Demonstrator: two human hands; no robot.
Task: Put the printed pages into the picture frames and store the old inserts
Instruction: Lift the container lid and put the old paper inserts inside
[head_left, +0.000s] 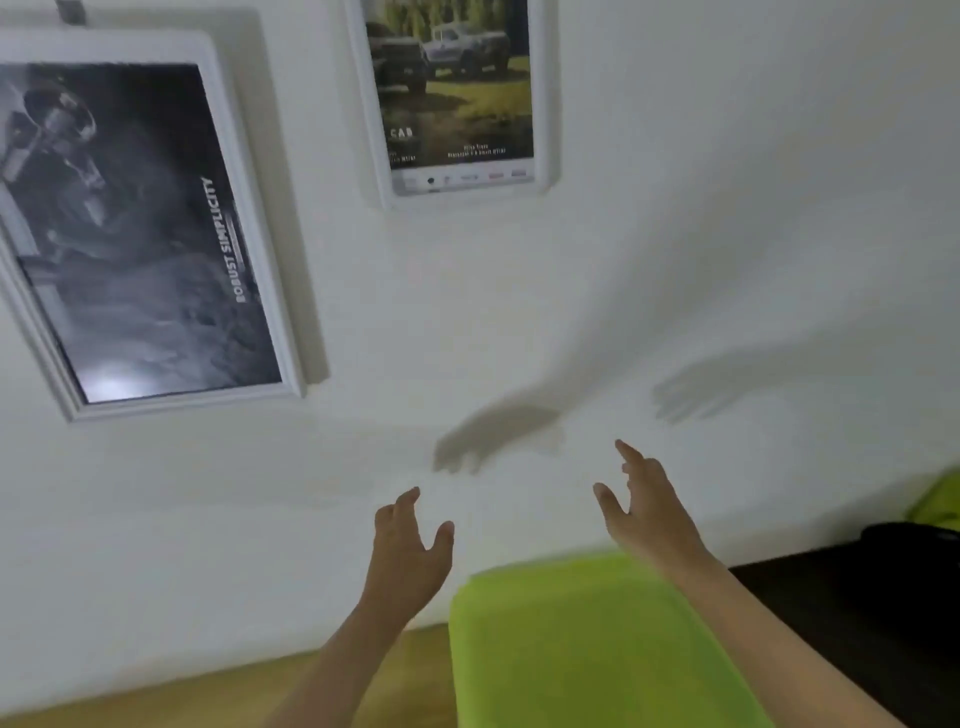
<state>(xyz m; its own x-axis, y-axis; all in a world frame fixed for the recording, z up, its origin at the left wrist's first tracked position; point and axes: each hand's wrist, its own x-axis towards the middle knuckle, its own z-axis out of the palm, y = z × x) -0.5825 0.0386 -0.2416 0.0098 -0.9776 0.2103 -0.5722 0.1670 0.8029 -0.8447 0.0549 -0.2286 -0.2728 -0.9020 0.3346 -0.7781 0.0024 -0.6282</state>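
Two white picture frames hang on the white wall. The large frame (249, 171) at the left holds a dark grey print with the words "ROBUST SIMPLICITY". The smaller frame (545, 104) at the top middle holds a print of trucks on grass. My left hand (410, 545) and my right hand (649, 509) are raised in front of the bare wall below the frames, fingers spread and holding nothing. Both hands are apart from the frames and cast shadows on the wall.
A lime green chair back (587, 644) stands below my hands. A dark table (852, 613) with a black object (914, 545) lies at the right, with another green shape (940, 504) beyond it. A wooden floor (156, 696) shows at the lower left.
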